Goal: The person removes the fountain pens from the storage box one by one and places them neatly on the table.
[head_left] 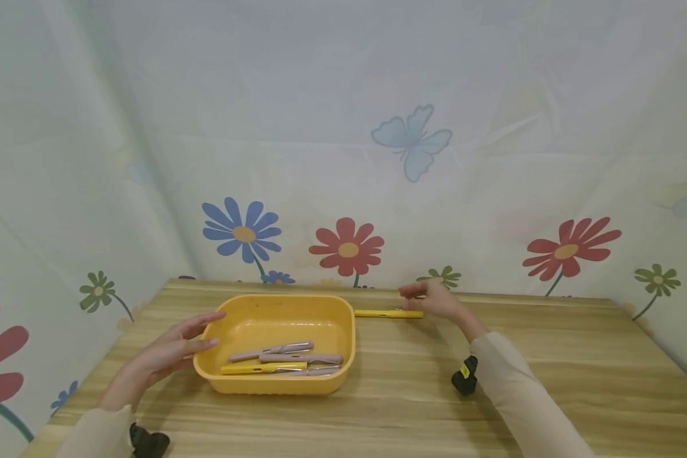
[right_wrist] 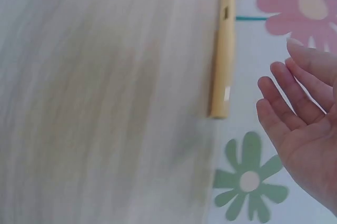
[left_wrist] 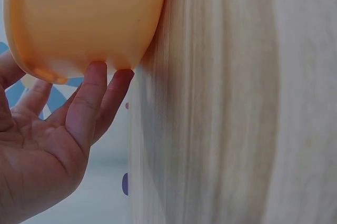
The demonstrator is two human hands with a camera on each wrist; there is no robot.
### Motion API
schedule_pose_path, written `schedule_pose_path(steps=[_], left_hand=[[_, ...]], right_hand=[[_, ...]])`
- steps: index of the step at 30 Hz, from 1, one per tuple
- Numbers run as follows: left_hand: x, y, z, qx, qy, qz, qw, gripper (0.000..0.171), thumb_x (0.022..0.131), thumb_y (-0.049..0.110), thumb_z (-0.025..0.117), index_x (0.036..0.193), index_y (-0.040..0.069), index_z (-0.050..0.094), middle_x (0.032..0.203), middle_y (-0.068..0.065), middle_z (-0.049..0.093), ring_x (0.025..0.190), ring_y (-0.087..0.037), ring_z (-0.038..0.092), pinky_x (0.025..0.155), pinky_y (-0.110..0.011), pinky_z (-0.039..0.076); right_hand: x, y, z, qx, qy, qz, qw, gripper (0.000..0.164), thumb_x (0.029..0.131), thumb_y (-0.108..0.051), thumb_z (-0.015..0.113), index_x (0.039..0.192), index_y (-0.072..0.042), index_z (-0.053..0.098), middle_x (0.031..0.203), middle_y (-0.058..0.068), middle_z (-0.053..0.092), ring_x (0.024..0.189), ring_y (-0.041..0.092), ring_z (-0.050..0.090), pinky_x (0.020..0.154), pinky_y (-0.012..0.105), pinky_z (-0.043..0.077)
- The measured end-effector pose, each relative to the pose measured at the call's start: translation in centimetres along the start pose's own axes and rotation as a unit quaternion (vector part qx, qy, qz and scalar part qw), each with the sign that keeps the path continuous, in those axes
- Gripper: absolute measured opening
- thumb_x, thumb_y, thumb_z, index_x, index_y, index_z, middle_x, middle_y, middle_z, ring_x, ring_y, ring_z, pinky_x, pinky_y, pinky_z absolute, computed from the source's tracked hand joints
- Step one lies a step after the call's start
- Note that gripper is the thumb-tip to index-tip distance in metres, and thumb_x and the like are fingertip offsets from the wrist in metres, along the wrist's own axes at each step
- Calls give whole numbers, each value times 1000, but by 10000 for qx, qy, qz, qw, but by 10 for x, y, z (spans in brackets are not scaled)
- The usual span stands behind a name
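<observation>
A yellow plastic basin (head_left: 280,385) stands on the table, left of the middle in the head view. My left hand (head_left: 168,353) holds its left side, thumb and forefinger over the rim and other fingers against the outer wall, as the left wrist view shows. Several pens lie in the basin, among them a yellow pen (head_left: 263,367) and a pale mauve pen (head_left: 300,358). Outside, a yellow fountain pen (head_left: 383,313) lies along the table's back, its left end beside the basin's wall. Above this pen's right end hovers my right hand (head_left: 437,299), fingers loosely bent, apart from it in the right wrist view.
The wooden table (head_left: 549,369) reaches back to a white curtain (head_left: 298,152) printed with flowers and a butterfly. A black wrist camera (head_left: 465,376) sits under the right sleeve, another (head_left: 149,440) by the left sleeve.
</observation>
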State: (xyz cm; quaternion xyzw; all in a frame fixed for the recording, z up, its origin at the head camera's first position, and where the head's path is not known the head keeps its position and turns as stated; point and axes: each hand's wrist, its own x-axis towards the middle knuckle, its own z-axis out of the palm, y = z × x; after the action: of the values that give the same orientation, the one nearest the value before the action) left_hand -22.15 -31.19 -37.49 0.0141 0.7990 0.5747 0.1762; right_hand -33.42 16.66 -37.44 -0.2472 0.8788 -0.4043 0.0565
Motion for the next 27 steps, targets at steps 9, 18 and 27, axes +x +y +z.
schedule_pose_path(steps=[9,18,27], left_hand=[[1,1,0,95,64,-4,9999,67,89,23,56,144,9,20,149,-27,-1,130,-48,21,86,-42,51],[0,1,1,58,102,-43,9999,66,90,21,56,144,9,20,149,-27,-1,130,-48,20,86,-42,51],[0,2,1,18,80,-34,10000,66,89,21,56,144,9,20,149,-28,-1,129,-49,22,85,-42,51]], right_hand=[[-4,-35,-5,524,219,-246,9981,41,85,-11,62,122,7,53,120,26,56,110,34,55,90,38,49],[-12,-66,1,677,180,-454,9965,41,85,-9,62,123,3,53,120,22,57,112,32,54,88,33,50],[-17,-82,15,880,-17,-797,9929,40,84,-11,63,121,4,55,118,22,58,109,32,56,88,32,50]])
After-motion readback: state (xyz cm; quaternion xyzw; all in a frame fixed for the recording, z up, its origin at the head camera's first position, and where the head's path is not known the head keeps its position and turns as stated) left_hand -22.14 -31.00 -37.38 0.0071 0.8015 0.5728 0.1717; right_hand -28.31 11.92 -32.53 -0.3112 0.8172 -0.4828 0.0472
